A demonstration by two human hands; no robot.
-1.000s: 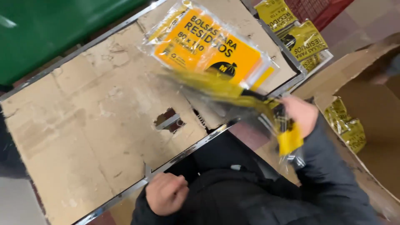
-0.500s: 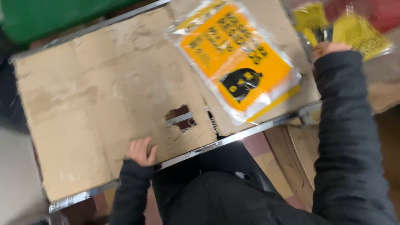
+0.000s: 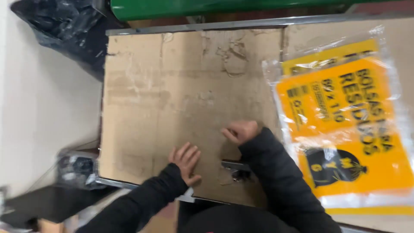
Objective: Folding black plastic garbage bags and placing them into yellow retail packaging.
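A worn brown cardboard sheet [image 3: 172, 99] covers a metal-edged table top. My left hand [image 3: 186, 159] lies flat on the cardboard near its front edge, fingers spread, holding nothing. My right hand [image 3: 239, 131] rests on the cardboard just to the right of it, fingers curled in a loose fist, with nothing visible in it. Both arms wear dark sleeves. A stack of clear plastic packs with yellow-orange printed labels [image 3: 349, 129] lies on the right part of the table, close to my right forearm.
A torn hole in the cardboard [image 3: 235, 169] shows metal beneath my right wrist. A black plastic bag [image 3: 60, 30] sits at the far left, a green surface [image 3: 224, 6] beyond the table's back rail. Dark clutter [image 3: 75, 168] lies by the left front corner.
My right hand has come back from the far right and now rests on the cardboard beside my left hand. The view has swung left, so the yellow packs sit at the right edge.
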